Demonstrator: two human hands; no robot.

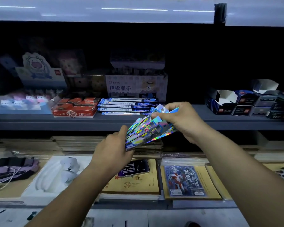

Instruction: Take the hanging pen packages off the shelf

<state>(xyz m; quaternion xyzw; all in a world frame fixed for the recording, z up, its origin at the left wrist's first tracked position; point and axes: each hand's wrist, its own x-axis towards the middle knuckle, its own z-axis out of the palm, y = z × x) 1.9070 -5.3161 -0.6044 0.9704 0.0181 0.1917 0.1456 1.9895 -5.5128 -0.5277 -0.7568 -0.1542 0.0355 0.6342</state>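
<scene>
Two hands share our fan of holographic packets (150,128) at mid-frame — our left hand (112,149) grips the lower end, our right hand (181,119) pinches the top — before the grey shelf (39,119).

1. One view only is given, taken from the person's head and directed forward and slightly downward at a shop shelf (195,122).
2. The shelf's front edge is seen running level across the middle of the picture, so the shelving is faced squarely.
3. The view is close: both forearms are seen entering from the bottom edge, the left hand (112,149) and right hand (182,118) meeting near the centre, just before the shelf's front edge.
4. A wide angle is used (straight edges are bowed toward the corners), so an upper shelf's underside (102,12) and a lower counter (154,215) are both taken in.
</scene>
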